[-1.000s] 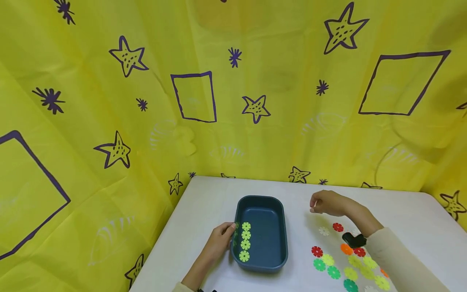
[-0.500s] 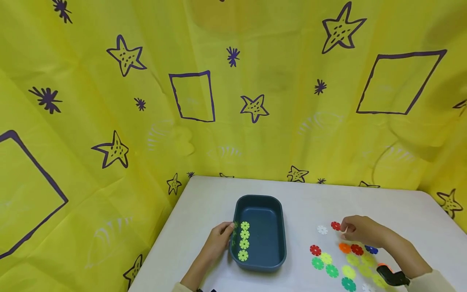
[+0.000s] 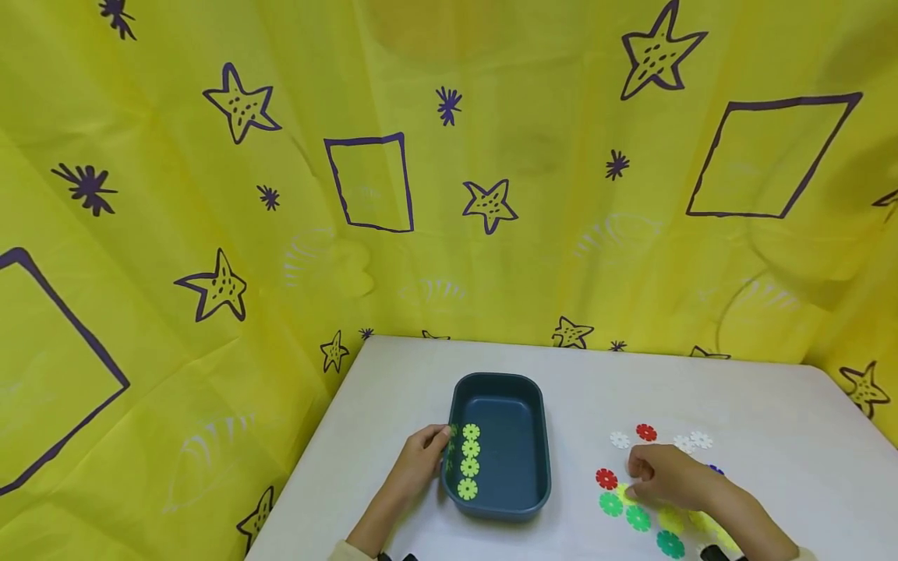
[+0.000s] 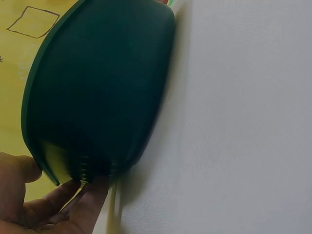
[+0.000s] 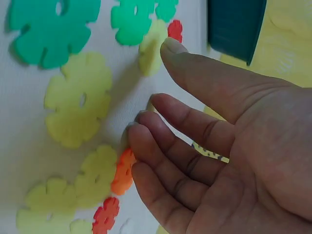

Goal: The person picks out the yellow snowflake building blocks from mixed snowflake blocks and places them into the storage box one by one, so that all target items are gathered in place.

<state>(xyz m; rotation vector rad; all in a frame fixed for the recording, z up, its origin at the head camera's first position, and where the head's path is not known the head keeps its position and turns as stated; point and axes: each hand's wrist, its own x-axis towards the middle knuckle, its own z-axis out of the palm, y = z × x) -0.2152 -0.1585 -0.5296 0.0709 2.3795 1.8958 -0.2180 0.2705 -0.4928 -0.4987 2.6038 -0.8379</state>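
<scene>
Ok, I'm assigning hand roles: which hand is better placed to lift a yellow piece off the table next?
Probably the right hand: it appears to hold nothing, and its thumb is close to a yellow piece. The left hand grips the dark tray.

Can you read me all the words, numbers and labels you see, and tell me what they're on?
There are none that can be read.
The yellow backdrop has drawings, like stars and four-sided outlines, but no letters.
The dark tray and flower-shaped discs show no readable writing.
</scene>
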